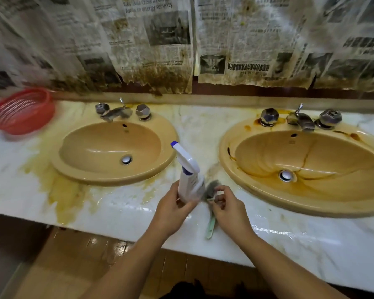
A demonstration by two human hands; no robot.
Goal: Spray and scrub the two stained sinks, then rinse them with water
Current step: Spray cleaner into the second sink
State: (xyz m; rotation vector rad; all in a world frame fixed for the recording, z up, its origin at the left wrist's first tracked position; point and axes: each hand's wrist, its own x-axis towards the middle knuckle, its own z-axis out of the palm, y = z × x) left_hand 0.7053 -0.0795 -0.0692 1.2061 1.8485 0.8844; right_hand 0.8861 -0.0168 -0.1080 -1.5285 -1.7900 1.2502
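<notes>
Now the left hand [173,210] grips the spray bottle [190,180] over the counter's [201,126] front edge, nozzle tilted toward the left sink [108,147], while the right hand [228,208] pinches what looks like a blurred brush [212,188], handle toward the front edge.

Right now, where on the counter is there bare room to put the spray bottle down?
Bare marble lies between the left sink and right sink, and along the stained front edge before the left sink. A gap also separates the red basket from that sink. The taps crowd the back.
</notes>
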